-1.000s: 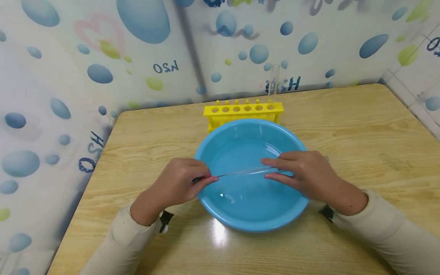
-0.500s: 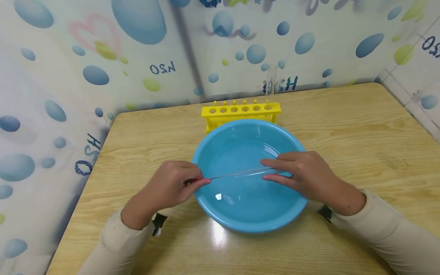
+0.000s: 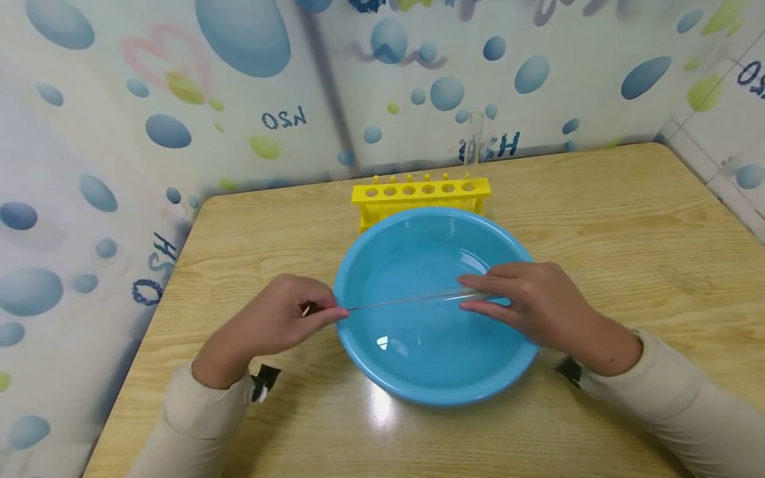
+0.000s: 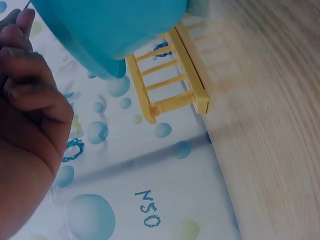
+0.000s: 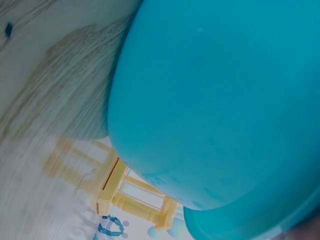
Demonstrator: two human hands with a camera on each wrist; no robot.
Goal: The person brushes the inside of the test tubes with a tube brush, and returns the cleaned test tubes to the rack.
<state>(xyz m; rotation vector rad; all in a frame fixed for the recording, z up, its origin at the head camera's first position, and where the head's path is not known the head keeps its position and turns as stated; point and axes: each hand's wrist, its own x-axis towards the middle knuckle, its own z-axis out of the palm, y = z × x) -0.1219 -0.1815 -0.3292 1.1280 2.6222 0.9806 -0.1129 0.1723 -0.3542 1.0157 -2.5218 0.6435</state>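
Note:
Over a blue basin (image 3: 439,393) of water, my right hand (image 3: 538,302) holds a clear glass test tube (image 3: 442,297) between thumb and fingers, nearly level, its mouth toward the left. My left hand (image 3: 281,315) pinches the end of a thin wire-like rod (image 3: 379,306) at the basin's left rim. The rod runs right into the tube; its far end is hidden by the tube and my right fingers. In the left wrist view the fingers of my left hand (image 4: 30,100) are curled beside the basin (image 4: 120,30). The basin's outer wall (image 5: 210,100) fills most of the right wrist view.
A yellow test tube rack (image 3: 421,192) stands right behind the basin, with a row of holes and pegs. Another clear test tube (image 3: 474,143) stands upright at its right end. The wooden table (image 3: 627,232) meets a patterned wall (image 3: 239,126) at the back.
My left hand has moved left, from over the basin to its rim, drawing more of the rod out of the tube. My right hand and the test tube have stayed nearly still.

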